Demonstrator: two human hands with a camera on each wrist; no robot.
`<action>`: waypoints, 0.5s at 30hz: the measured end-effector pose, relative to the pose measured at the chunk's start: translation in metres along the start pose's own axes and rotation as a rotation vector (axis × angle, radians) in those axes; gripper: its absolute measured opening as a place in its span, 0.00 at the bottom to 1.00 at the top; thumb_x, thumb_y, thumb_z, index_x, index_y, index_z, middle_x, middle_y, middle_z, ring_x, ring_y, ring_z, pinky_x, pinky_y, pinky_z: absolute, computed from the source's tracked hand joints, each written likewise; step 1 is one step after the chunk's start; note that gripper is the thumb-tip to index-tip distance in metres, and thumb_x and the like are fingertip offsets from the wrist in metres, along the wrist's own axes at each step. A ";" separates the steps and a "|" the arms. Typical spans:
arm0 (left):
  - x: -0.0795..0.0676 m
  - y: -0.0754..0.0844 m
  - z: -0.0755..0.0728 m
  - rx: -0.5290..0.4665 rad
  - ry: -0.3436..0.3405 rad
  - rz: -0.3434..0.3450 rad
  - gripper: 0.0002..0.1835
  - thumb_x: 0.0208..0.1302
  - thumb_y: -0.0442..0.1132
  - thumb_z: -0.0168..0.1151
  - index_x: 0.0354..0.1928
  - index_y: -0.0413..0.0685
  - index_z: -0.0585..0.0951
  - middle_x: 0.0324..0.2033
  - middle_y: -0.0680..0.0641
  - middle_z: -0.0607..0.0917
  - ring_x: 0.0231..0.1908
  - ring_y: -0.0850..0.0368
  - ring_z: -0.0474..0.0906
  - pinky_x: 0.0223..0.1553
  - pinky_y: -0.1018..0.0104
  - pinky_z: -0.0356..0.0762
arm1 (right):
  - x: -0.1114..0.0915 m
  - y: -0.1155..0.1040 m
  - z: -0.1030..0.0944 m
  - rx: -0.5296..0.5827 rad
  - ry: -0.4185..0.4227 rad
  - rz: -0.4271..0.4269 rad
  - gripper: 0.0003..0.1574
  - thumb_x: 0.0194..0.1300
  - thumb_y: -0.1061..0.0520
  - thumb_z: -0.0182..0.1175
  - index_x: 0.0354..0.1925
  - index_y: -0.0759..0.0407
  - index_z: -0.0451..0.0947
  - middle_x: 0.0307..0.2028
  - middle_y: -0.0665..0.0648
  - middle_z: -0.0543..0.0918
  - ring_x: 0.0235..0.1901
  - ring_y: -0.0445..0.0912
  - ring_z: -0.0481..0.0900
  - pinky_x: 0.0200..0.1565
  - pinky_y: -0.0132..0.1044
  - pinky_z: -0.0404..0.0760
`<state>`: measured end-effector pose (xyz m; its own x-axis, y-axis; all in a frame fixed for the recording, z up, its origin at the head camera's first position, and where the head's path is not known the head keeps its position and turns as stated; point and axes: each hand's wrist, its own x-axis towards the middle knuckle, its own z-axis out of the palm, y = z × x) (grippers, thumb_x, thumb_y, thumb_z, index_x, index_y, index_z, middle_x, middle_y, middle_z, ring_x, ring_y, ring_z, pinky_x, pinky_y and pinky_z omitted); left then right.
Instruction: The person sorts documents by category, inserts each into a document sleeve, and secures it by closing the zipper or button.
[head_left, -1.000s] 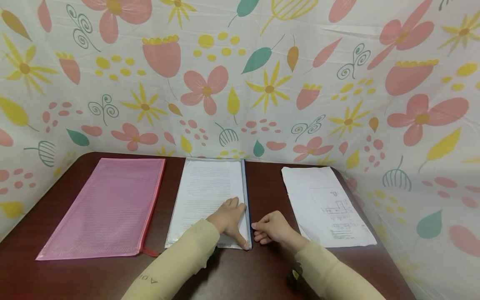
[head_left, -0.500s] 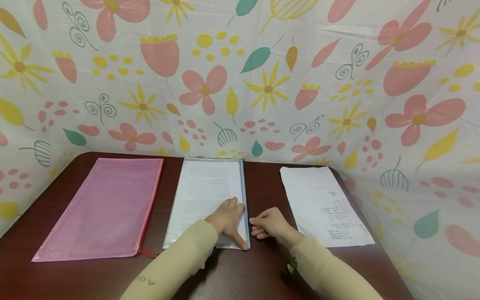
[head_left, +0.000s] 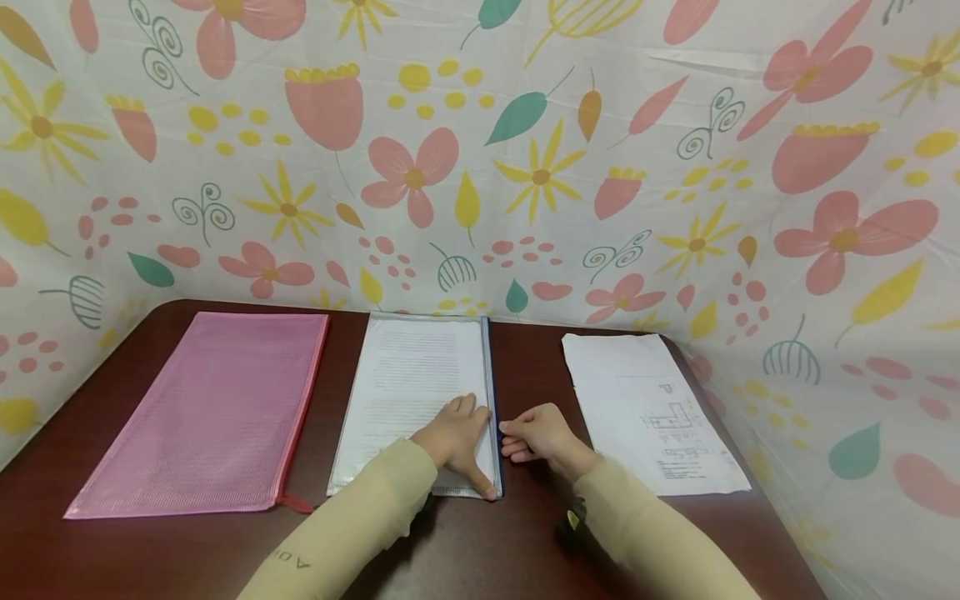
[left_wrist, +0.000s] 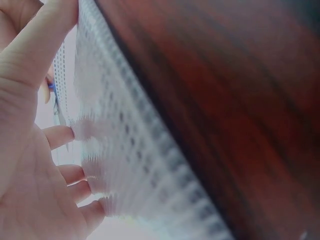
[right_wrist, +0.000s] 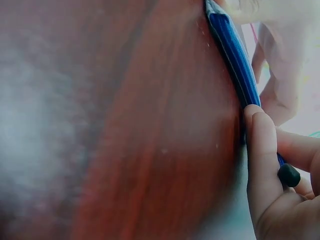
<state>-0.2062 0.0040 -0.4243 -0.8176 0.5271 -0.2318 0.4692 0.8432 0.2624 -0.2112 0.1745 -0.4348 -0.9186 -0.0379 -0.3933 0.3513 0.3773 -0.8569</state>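
A clear mesh zip pouch point(head_left: 405, 367) with printed sheets inside lies in the middle of the table, its blue zipper edge point(right_wrist: 235, 60) on the right side. My left hand point(head_left: 457, 442) rests spread on the pouch's near right part, thumb reaching to the near corner. In the left wrist view, its fingertips point(left_wrist: 75, 175) touch the ribbed plastic. Beside the zipper edge, my right hand point(head_left: 543, 435) pinches the zipper pull between thumb and finger. A dark, rounded end point(right_wrist: 289, 175) on a bit of blue shows among its fingers; the slider itself is hidden.
A pink mesh zip pouch point(head_left: 210, 408) with a red zipper edge and red tab point(head_left: 296, 503) lies on the left. White paper point(head_left: 637, 400) with printed drawings lies on the right of the dark wooden table point(head_left: 480, 550). A flowered curtain point(head_left: 480, 167) hangs behind.
My right hand has moved a little farther from me along the blue zipper edge. The left hand has stayed in place on the pouch.
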 end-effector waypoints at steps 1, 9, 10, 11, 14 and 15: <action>0.000 0.000 0.000 0.003 0.002 0.002 0.66 0.22 0.73 0.73 0.67 0.48 0.61 0.59 0.43 0.64 0.66 0.47 0.57 0.69 0.60 0.54 | 0.001 -0.001 0.000 0.001 0.001 0.002 0.13 0.61 0.59 0.62 0.36 0.73 0.82 0.22 0.60 0.84 0.21 0.45 0.84 0.26 0.39 0.84; 0.001 -0.001 0.001 0.012 0.004 0.005 0.67 0.22 0.74 0.72 0.67 0.47 0.60 0.59 0.44 0.64 0.66 0.47 0.57 0.69 0.59 0.55 | 0.012 -0.004 -0.001 0.015 0.004 0.000 0.15 0.61 0.59 0.63 0.38 0.73 0.81 0.23 0.61 0.85 0.21 0.45 0.84 0.27 0.38 0.84; 0.001 -0.001 0.001 0.010 0.003 0.005 0.67 0.22 0.74 0.72 0.67 0.48 0.60 0.59 0.44 0.64 0.66 0.47 0.57 0.69 0.59 0.55 | 0.014 -0.004 -0.001 0.016 0.005 -0.002 0.15 0.61 0.59 0.62 0.38 0.73 0.81 0.23 0.61 0.85 0.21 0.45 0.84 0.27 0.38 0.84; 0.001 -0.001 0.001 0.003 0.003 0.005 0.66 0.22 0.74 0.73 0.67 0.47 0.60 0.59 0.44 0.64 0.66 0.47 0.57 0.69 0.59 0.55 | 0.015 -0.004 -0.001 0.018 0.007 -0.002 0.15 0.61 0.59 0.62 0.38 0.73 0.81 0.23 0.61 0.85 0.21 0.45 0.84 0.27 0.38 0.84; 0.001 -0.001 0.001 0.000 0.002 0.005 0.66 0.22 0.73 0.73 0.67 0.48 0.61 0.60 0.43 0.63 0.66 0.46 0.56 0.69 0.59 0.55 | 0.019 -0.006 -0.001 0.018 0.016 -0.001 0.15 0.61 0.60 0.62 0.39 0.74 0.81 0.23 0.60 0.85 0.21 0.45 0.84 0.27 0.38 0.84; 0.000 -0.001 0.001 -0.001 0.003 0.005 0.66 0.22 0.73 0.73 0.67 0.47 0.61 0.60 0.43 0.63 0.66 0.46 0.56 0.69 0.59 0.55 | 0.020 -0.008 -0.001 0.016 0.021 0.001 0.15 0.61 0.60 0.62 0.39 0.74 0.81 0.23 0.60 0.85 0.21 0.45 0.84 0.28 0.38 0.84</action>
<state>-0.2070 0.0032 -0.4253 -0.8161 0.5312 -0.2277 0.4731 0.8403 0.2648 -0.2326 0.1721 -0.4358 -0.9219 -0.0184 -0.3870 0.3546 0.3624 -0.8619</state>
